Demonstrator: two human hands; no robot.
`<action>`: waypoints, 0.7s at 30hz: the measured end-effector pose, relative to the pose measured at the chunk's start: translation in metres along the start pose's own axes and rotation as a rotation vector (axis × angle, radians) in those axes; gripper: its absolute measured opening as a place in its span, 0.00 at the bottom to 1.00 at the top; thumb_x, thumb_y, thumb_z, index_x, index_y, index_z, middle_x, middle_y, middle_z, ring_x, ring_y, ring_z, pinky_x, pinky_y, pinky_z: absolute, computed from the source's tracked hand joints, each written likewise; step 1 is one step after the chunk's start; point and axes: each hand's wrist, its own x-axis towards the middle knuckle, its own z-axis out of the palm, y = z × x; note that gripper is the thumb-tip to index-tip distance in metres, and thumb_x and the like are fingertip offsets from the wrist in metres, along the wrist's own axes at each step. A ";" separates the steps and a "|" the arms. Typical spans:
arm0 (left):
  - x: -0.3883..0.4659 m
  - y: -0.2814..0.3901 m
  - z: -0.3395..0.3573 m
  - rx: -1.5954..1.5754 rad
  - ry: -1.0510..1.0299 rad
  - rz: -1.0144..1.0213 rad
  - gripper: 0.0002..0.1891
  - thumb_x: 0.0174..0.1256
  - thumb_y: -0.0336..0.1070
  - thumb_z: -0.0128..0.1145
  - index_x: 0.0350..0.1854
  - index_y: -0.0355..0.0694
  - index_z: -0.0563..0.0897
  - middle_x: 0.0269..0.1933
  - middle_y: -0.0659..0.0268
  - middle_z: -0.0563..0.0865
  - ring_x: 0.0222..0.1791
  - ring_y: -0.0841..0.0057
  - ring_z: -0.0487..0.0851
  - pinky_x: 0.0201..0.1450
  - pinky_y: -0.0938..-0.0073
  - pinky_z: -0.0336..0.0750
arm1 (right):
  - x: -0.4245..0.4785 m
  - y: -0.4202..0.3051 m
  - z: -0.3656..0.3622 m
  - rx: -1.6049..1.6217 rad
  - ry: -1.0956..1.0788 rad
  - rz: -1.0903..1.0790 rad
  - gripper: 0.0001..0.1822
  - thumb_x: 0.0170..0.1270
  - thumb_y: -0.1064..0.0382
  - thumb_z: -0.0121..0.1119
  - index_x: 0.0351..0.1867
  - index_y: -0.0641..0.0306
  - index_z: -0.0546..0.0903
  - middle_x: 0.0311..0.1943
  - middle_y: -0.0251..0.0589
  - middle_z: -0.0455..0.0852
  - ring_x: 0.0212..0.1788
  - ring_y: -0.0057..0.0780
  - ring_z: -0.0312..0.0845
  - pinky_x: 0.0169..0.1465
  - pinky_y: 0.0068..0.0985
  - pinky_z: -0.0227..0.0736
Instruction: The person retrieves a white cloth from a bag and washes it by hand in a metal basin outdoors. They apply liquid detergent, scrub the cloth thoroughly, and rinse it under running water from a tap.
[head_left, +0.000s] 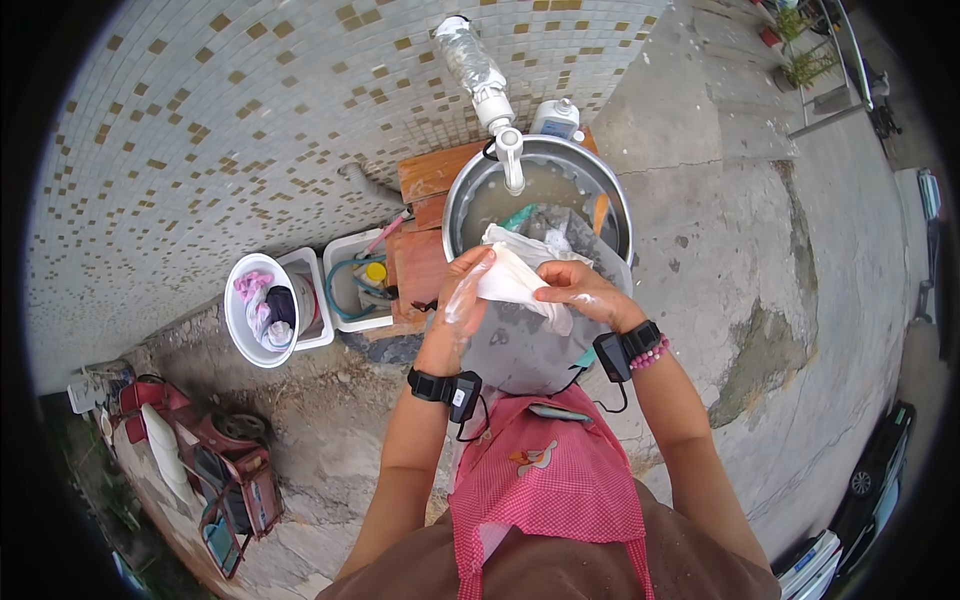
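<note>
A white wet cloth (511, 279) is stretched between my two hands over the near side of a round metal basin (628, 206). My left hand (466, 289) grips its left end, with suds on the skin. My right hand (583, 289) pinches its right side between thumb and fingers; part of the cloth hangs below. Behind it more white fabric (525, 244) lies on a grey wet washboard or sheet (510, 349) that slopes out of the basin towards me. Cloudy water, a green item (519, 217) and an orange handle (601, 212) show in the basin.
A white tap (510, 161) reaches over the basin from the tiled wall. Behind stands a white bottle (556, 118). At left are wooden boards (420, 259), a white tub (352, 324) with a hose, and a white bucket (232, 330) of clothes. A red scooter (217, 450) stands lower left.
</note>
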 end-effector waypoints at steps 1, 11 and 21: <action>0.001 -0.003 0.000 -0.009 0.034 -0.001 0.12 0.73 0.38 0.59 0.48 0.33 0.84 0.44 0.63 0.88 0.45 0.76 0.85 0.50 0.73 0.80 | 0.001 -0.001 0.003 0.083 0.079 -0.039 0.11 0.69 0.58 0.65 0.40 0.64 0.81 0.31 0.24 0.81 0.34 0.10 0.72 0.39 0.14 0.67; -0.002 -0.066 0.026 -0.093 0.323 -0.113 0.19 0.79 0.51 0.48 0.50 0.38 0.79 0.40 0.68 0.82 0.42 0.79 0.81 0.44 0.73 0.78 | 0.049 0.018 0.067 -0.866 0.779 -0.368 0.20 0.68 0.51 0.61 0.20 0.60 0.80 0.16 0.40 0.80 0.21 0.40 0.79 0.26 0.31 0.71; 0.016 -0.105 -0.043 -0.377 0.059 -0.111 0.21 0.76 0.49 0.53 0.59 0.38 0.78 0.47 0.69 0.83 0.48 0.78 0.83 0.49 0.74 0.77 | 0.044 0.013 0.079 -0.855 0.792 -0.642 0.23 0.67 0.53 0.61 0.15 0.61 0.77 0.14 0.47 0.77 0.17 0.48 0.75 0.23 0.37 0.69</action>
